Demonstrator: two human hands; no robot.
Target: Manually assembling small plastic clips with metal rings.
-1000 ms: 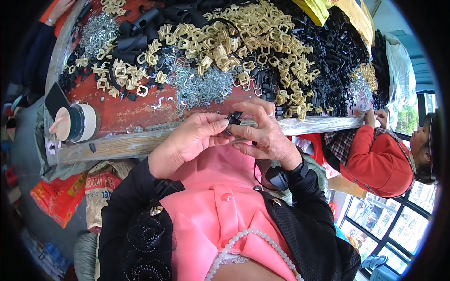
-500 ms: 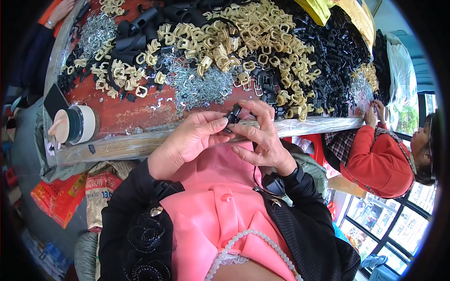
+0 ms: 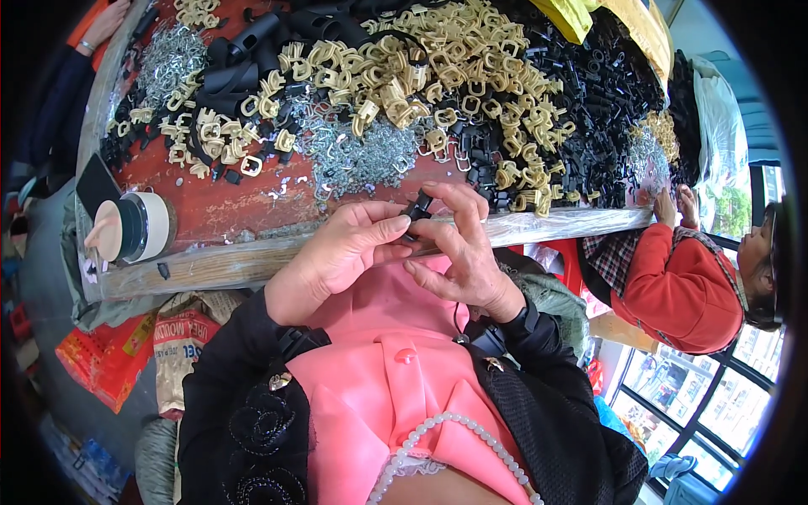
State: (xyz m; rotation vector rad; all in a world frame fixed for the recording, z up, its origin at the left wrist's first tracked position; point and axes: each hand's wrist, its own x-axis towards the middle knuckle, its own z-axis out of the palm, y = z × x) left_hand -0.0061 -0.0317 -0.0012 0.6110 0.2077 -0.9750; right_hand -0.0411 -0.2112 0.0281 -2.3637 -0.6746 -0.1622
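Just above the table's near edge, both my hands meet on a small black plastic part [image 3: 418, 204]. My left hand [image 3: 349, 248] pinches its left side between thumb and fingers. My right hand [image 3: 463, 244] grips the same part from the right with its index finger and other fingertips, the thumb held apart below. The fingers cover much of the part, so its full shape is hidden. Beyond my hands lies a heap of small silvery metal pieces [image 3: 362, 158]. A large pile of beige plastic clips [image 3: 471, 59] spreads behind it.
Black plastic parts [image 3: 589, 109] are heaped on the right of the red tabletop [image 3: 227, 198]. A round container [image 3: 139, 225] stands at the left by the wooden edge [image 3: 202, 268]. A co-worker in red [image 3: 682, 290] works at the right; another person's hand [image 3: 109, 23] shows at far left.
My hands stay at the same spot with the black part. My right thumb has shifted slightly left and the fingers have adjusted a little.
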